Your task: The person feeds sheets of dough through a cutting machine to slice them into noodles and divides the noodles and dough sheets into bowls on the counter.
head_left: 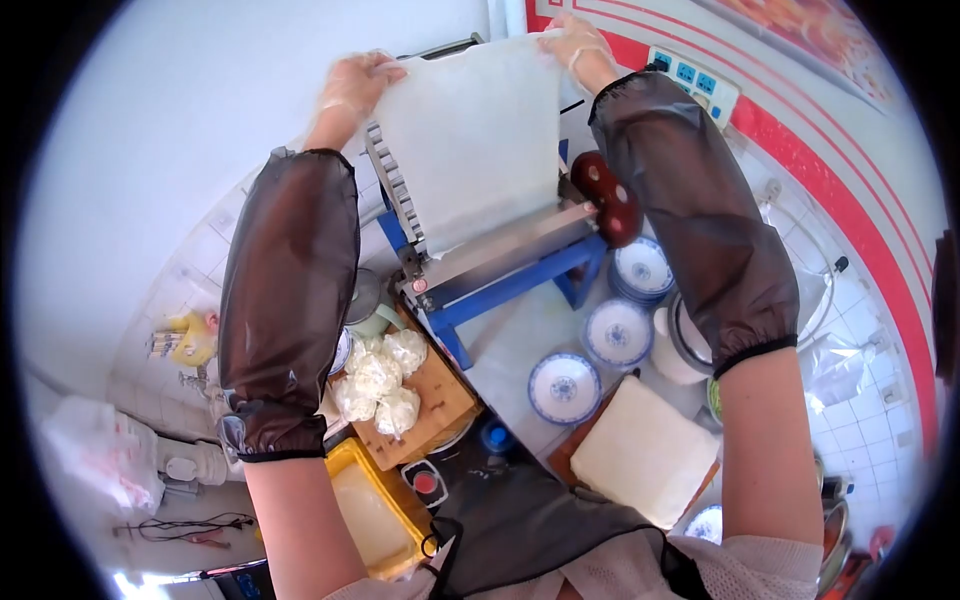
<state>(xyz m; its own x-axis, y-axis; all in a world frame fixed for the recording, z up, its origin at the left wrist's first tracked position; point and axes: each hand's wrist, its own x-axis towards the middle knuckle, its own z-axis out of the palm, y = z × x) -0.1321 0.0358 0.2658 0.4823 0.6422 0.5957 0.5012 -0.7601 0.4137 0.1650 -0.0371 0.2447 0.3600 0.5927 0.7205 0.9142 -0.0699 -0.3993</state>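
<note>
A thin pale sheet (475,140), which looks like rolled dough or cloth, is stretched over a blue-framed machine (510,290) with a row of rollers along its side. My left hand (352,88), in a clear glove, is closed on the sheet's far left corner. At the far right corner my right hand (583,50), also gloved, pinches the edge. The sheet's near end reaches the metal bar (505,255) across the machine's front. Dark red round knobs (607,200) sit at the machine's right side, below my right forearm.
Blue-and-white bowls (565,388) stand right of the machine. Nearer me, a thick white square slab or stack (645,450) lies on a board. White bundles (375,380) rest on a wooden block (440,405), beside a yellow tub (350,460). A socket strip (695,85) is on the wall.
</note>
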